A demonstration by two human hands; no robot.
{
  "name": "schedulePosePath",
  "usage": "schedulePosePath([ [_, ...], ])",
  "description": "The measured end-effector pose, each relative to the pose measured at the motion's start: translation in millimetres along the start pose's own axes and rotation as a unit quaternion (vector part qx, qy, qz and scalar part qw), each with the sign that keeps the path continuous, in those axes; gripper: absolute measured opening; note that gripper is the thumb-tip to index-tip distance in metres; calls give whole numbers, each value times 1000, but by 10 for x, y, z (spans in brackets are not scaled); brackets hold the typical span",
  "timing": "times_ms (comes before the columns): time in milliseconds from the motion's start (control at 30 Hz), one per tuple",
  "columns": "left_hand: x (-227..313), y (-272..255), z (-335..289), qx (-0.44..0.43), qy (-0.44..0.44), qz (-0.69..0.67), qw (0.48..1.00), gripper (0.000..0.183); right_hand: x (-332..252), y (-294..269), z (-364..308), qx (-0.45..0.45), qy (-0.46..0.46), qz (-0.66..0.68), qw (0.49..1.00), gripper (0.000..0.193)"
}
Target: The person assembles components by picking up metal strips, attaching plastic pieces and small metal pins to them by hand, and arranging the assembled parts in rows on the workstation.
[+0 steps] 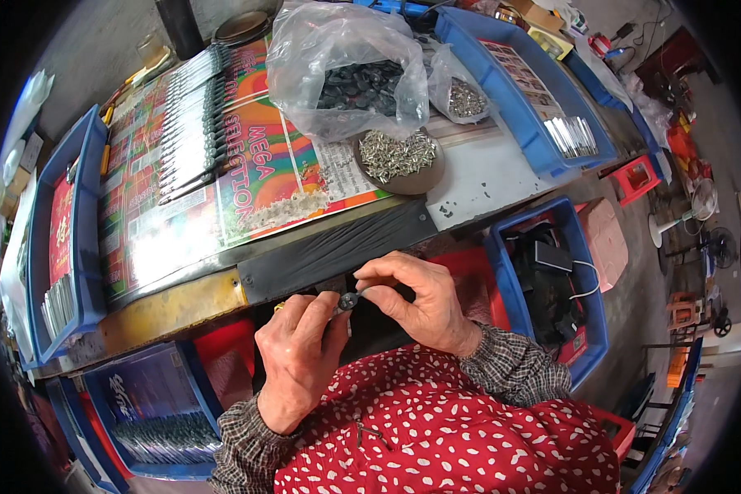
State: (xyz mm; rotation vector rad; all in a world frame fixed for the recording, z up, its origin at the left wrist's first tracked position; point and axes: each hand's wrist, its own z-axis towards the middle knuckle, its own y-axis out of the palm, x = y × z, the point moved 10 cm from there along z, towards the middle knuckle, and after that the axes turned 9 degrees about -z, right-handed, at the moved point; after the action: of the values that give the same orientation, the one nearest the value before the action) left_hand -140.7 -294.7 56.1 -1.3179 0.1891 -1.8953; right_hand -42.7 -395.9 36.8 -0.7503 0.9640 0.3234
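Just in front of the bench edge, my left hand is closed around a small black round-headed part, and a light metal piece shows below its fingers. Close by on the right, my right hand has thumb and forefinger pinched together beside that part. Whatever sits in this pinch is too small to make out. Beyond the hands, a dark round dish holds a heap of small silvery screw-like pieces. Behind it, a clear plastic bag lies open, full of black parts.
Slim silver pieces with dark ends lie in a row on printed cardboard. A smaller bag holds metal bits. Blue trays stand left and right. Below the bench are a blue bin and another tray.
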Motion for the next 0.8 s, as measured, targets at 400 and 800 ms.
schedulePosePath([
  [400, 111, 42, -9, 19, 85, 51, 995, 27, 250, 392, -75, -89, 204, 169, 960, 23],
  [800, -3, -120, 214, 12, 54, 59, 997, 27, 173, 196, 147, -47, 118, 97, 987, 19],
])
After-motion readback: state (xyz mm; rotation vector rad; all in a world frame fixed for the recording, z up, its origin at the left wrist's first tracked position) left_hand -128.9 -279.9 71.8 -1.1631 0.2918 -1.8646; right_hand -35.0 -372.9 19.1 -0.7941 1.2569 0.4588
